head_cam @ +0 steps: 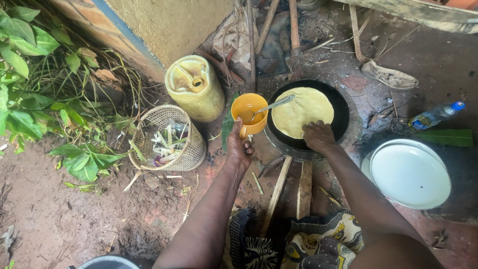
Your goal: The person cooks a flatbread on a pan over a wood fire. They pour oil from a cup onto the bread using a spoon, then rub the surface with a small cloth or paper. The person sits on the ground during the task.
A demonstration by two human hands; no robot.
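- Head view: right hand (317, 135) fingertips hidden, pressed flat on the pale round flatbread (302, 111) at its near edge, in the black pan (341, 119).
- Left hand (240, 147) fingers curl closed around the orange plastic cup (250, 115) handle; metal spoon (271, 106) inside.

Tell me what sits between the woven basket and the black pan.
The orange cup with a spoon, held by the left hand, seen in the head view.

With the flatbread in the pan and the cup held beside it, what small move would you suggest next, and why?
Probably lift the metal spoon from the orange plastic cup and spread its yellowish liquid over the pale round flatbread. The right hand rests on the bread's near edge in the black round pan, while the left hand holds the cup by its handle.
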